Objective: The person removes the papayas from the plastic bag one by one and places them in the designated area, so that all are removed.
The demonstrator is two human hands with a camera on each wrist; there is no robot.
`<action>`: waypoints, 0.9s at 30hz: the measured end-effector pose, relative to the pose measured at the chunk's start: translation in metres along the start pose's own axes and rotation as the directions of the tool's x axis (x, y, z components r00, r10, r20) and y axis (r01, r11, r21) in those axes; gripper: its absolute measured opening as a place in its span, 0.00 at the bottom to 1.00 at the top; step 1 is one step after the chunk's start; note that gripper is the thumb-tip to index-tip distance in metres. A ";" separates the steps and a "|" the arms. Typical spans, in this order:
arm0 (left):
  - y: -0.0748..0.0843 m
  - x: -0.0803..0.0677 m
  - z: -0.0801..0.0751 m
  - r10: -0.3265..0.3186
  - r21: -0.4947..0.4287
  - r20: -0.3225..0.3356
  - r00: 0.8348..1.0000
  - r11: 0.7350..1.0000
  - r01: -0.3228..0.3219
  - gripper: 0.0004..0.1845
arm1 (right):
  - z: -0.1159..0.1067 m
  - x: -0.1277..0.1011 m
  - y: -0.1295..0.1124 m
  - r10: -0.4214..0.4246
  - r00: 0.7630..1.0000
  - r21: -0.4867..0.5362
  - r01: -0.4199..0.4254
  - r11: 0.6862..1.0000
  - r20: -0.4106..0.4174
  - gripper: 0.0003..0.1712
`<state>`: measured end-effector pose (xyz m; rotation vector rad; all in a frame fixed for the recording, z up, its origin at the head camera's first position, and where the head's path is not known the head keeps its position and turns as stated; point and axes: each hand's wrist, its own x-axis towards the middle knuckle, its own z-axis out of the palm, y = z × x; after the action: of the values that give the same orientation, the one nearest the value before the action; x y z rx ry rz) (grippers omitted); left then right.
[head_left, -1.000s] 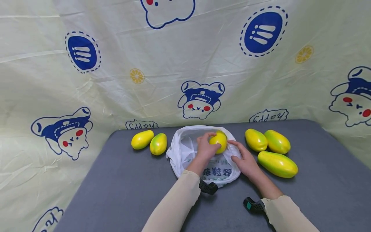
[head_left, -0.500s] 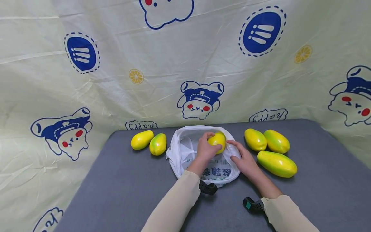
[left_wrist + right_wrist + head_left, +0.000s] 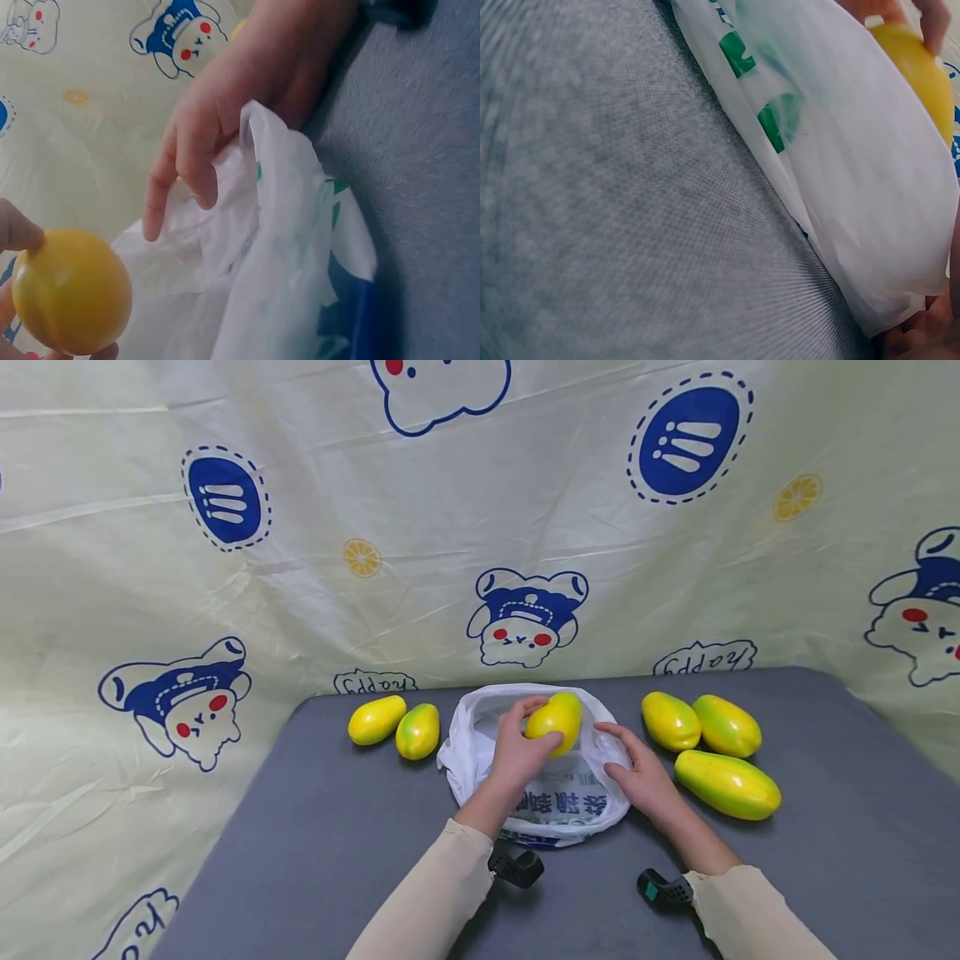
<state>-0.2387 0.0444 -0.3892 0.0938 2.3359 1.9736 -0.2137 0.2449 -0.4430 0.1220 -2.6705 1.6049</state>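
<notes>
A white plastic bag [image 3: 461, 756] with printed characters lies mouth open in the middle of the table. My left hand [image 3: 517, 750] grips a yellow papaya [image 3: 557, 724] over the bag's mouth, thumb on the near side and fingers behind. The left wrist view shows this papaya [image 3: 75, 292] above the bag's inner wall. At the bag's right side, my right hand [image 3: 639, 779] holds the rim, with thumb and index finger inside. Curled fingers [image 3: 919, 334] show at the bag's edge in the right wrist view; the rest of that hand is mostly hidden.
Two papayas [image 3: 417, 732] lie left of the bag on the grey table [image 3: 352, 843]. Three more, including a long yellow-green papaya [image 3: 727, 785], lie close beside the right forearm. A printed curtain [image 3: 420, 618] hangs right behind the table's back edge.
My left hand has moved left and slightly up with the papaya, which now shows more of its length. My right hand stays at the bag's right rim. The head view has shifted slightly.
</notes>
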 end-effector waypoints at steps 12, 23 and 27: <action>-0.007 -0.025 -0.055 0.007 -0.099 0.017 1.000 0.995 -0.006 0.27 | -0.001 0.002 0.001 0.012 1.000 -0.007 -0.011 1.000 0.009 0.35; -0.026 -0.048 -0.106 0.007 -0.040 -0.035 0.999 0.999 -0.008 0.28 | -0.002 0.000 -0.001 0.048 0.999 0.003 -0.048 0.999 -0.002 0.35; -0.030 -0.057 -0.125 0.024 -0.004 -0.075 0.997 1.000 -0.025 0.28 | -0.001 0.001 -0.001 0.044 0.999 0.002 -0.044 0.999 -0.005 0.35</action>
<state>-0.1949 -0.0884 -0.3968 0.0497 2.3863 2.0280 -0.2149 0.2449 -0.4419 0.0599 -2.6867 1.6171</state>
